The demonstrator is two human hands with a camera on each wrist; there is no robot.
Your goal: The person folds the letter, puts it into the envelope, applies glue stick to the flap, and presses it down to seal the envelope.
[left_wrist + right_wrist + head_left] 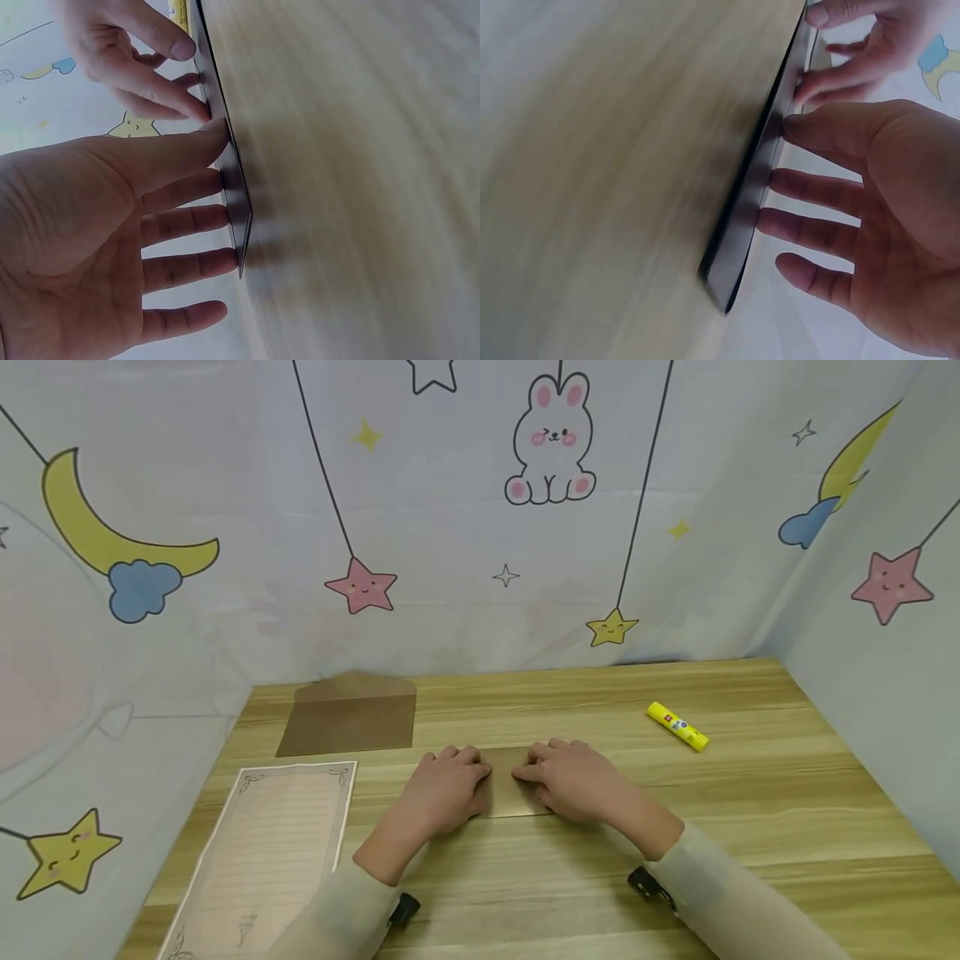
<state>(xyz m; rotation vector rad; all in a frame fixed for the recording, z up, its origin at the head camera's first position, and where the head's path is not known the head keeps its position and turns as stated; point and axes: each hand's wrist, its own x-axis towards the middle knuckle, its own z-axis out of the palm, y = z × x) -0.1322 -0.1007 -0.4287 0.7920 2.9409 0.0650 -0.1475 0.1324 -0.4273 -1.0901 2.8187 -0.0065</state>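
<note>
A flat brown piece of paper (510, 785), rectangular and low, lies on the table between the two hands. My left hand (447, 789) rests its thumb and fingertips on the paper's left part; in the left wrist view its fingers are fairly straight, against the paper (238, 202). On the right part, the fingertips and thumb of my right hand (573, 777) press down, index finger pointing inward. The right wrist view shows that paper (735, 247) edge-on, with the thumb and fingertips along it. Both hands cover much of its two ends.
A brown envelope (348, 725) with its flap raised lies at the back left. In front of it is a lined letter sheet (262, 852) with an ornate border, partly under the left sleeve. A yellow glue stick (678, 727) lies at the back right. Printed fabric (465, 527) encloses the table.
</note>
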